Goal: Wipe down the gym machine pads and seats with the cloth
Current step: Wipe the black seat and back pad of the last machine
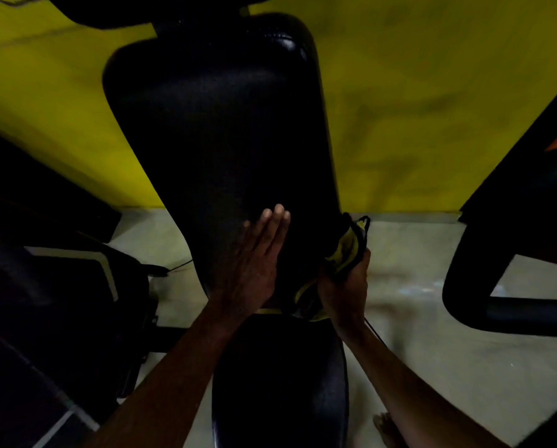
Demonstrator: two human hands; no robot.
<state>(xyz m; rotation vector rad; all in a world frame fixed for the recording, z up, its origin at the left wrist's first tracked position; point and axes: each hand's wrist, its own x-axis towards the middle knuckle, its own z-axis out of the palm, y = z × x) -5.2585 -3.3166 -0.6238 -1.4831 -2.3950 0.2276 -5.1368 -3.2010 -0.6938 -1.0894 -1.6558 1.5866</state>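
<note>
item: long black padded backrest (218, 124) of a gym machine, textured vinyl, tilted up and away, narrowing toward its lower end. item: black padded seat (280, 383), rounded, just below the backrest's lower end, a thin yellow strip showing in the gap between them. item: left hand (254, 263), open, fingers (278, 215) straight and together, palm laid flat on the lower part of the backrest. item: right hand (345, 292), fist closed round a bunched yellow and black cloth (348, 247); the cloth sticks up out of the fist and touches the backrest's lower right edge. surroundings: yellow wall (432, 92) behind the machine; pale floor (416, 270) beneath; dark black equipment (60, 302) at left, detail lost in shadow; black rounded tubular frame (464, 286) at right, well apart from the hands.
</note>
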